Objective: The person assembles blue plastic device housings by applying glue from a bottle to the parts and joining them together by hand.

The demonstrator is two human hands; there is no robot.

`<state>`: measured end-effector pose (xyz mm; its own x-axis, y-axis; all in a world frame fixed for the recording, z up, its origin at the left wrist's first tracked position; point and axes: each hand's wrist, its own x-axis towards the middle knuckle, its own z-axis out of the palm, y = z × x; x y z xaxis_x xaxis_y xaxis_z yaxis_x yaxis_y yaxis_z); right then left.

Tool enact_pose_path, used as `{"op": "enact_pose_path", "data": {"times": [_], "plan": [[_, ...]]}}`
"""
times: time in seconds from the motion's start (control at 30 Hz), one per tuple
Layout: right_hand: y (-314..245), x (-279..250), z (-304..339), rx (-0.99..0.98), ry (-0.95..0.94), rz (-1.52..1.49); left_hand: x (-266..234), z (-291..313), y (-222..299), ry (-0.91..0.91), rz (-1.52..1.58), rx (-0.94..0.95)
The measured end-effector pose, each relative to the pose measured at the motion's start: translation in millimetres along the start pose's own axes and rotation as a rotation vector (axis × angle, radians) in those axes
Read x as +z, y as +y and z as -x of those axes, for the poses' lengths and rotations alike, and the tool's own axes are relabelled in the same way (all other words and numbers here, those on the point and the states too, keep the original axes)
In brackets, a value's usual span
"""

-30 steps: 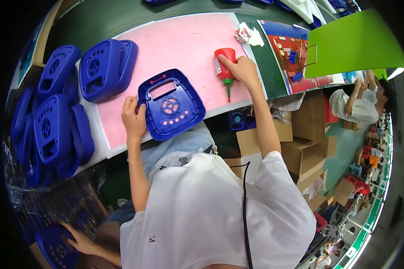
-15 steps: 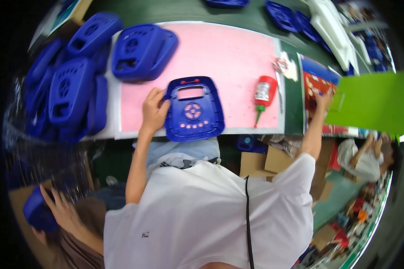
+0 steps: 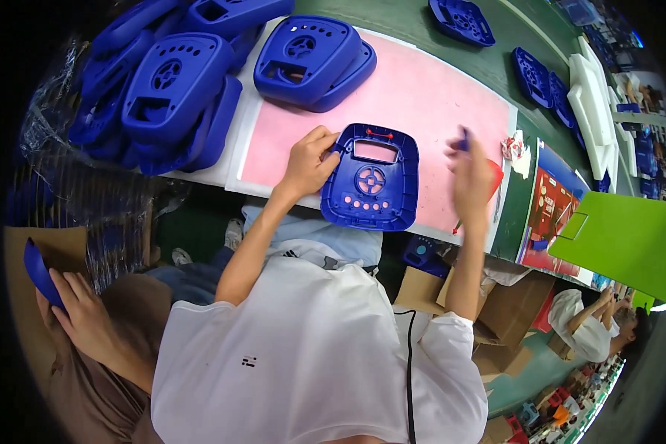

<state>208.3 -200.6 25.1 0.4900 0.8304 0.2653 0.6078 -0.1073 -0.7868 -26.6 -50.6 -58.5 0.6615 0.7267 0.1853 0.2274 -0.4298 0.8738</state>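
My left hand pinches the left edge of a blue plastic casing, which rests open side up at the near edge of the pink mat. The casing has a rectangular window, a round cut-out, a row of small holes and a red strip near its far rim. Over the mat's right part, my right hand holds a small dark blue piece at its fingertips; blur hides its shape. Behind that hand a red glue bottle is mostly covered.
Stacked blue casings crowd the left, with two more casings on the mat. Crumpled tissue, a red printed sheet and a green panel lie right. At lower left a co-worker's hand holds a blue part.
My right hand has moved left from the red printed sheet to above the mat, carrying a small dark blue piece. My left hand keeps hold of the casing. The whole view has shifted.
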Motion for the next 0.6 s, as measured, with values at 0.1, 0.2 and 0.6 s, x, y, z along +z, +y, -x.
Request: {"op": "enact_pose_path", "data": {"times": [0.1,0.2,0.6], "plan": [[-9,56,-13,-0.467,-0.168,0.332,1,0,0,-0.007,0.000,0.006],[0,84,-17,-0.558,-0.239,0.393,2,-1,0,-0.001,0.019,0.043],[8,100,-12,-0.579,-0.216,0.502,1,-1,-2,0.017,-0.013,0.069]]}}
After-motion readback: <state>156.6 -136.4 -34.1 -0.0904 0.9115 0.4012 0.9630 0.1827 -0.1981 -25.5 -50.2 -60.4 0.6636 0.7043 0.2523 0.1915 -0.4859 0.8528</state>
